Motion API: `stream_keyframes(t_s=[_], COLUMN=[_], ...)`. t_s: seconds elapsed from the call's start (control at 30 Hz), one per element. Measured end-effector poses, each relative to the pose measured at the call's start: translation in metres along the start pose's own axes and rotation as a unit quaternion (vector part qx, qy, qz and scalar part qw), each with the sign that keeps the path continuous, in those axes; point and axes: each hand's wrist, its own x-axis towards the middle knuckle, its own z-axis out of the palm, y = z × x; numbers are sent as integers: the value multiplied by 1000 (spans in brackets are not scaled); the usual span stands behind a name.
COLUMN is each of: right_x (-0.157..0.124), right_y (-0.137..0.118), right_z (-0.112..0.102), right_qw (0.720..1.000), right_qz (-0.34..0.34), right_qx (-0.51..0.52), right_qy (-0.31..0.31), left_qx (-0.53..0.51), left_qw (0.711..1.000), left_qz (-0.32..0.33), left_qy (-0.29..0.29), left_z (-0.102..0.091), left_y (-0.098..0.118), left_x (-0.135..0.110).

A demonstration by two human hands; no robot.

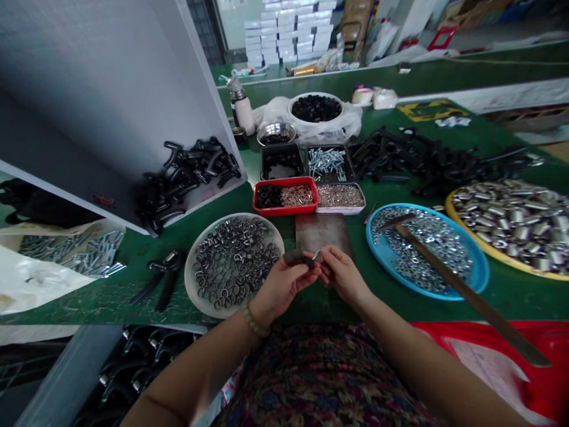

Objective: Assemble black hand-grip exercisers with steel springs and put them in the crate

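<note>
Left grip [282,281] closed around a small black part [294,257], held just above a steel plate [316,232] on the green counter [111,302]. Right grip [342,276] closed in a fingertip pinch on a small silver fastener [316,255], its exact type too small to tell; the fastener sits just beside the black part, with contact between the two not resolvable from the head view. Both forearms angled inward, hands close together, work centred over the plate. Recommended practice for this hold: seat the black part firmly against the left fingers and keep it from rotating; pinch the fastener close to its end, square to the part and not tilted; keep both wrists low and steady, so that any dropped piece lands on the flat plate. Supplies within reach: on the left, a round white tray [191,279] of dark metal rings; on the right, a blue plate [427,295] of hex nuts, with a long wooden-handled blade [466,290] lying across it. Exercise caution near that blade during any rightward reach. Farther along the counter: a red tray [284,207] of small parts and a loose heap of black plastic handles [427,160].
</note>
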Motion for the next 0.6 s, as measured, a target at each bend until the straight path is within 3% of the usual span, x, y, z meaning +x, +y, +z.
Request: stream_keyframes(t_s=[0.1, 0.2, 0.27, 0.33, 0.37, 0.4, 0.43, 0.47, 0.5, 0.53, 0.6], right_x=[-6, -8, -7, -4, -4, -5, -7, -10, -14, -18, -26], right_y=[2, 4, 5, 4, 3, 2, -1, -4, -8, -12, -21], right_z=[2, 2, 2, 1, 0, -2, -4, -6, -8, -10, -15], right_qw=[986, 971, 986, 996, 996, 996, 994, 991, 985, 976, 946], right_qz=[-84, -89, -59, -56, -64, -77, -90, -104, -121, -139, -179], right_qx=[-145, -219, -152, -73, -52, -46, -54, -75, -107, -150, -250], right_qy=[28, -24, -24, -14, -18, -27, -36, -45, -55, -68, -105], left_qx=[209, 435, 581, 709, 752, 781, 795, 792, 775, 744, 644], left_qw=[974, 887, 786, 649, 595, 558, 543, 548, 572, 615, 736], left_qz=[90, 152, 198, 239, 243, 241, 239, 240, 242, 236, 194], left_qy=[24, 12, 71, 137, 145, 140, 129, 121, 119, 114, 77], left_z=[-6, -25, -44, -65, -73, -78, -81, -80, -76, -69, -50], left_y=[0, 16, 36, 57, 66, 73, 78, 81, 82, 81, 75], left_x=[4, 13, 26, 43, 51, 59, 64, 67, 67, 66, 57])
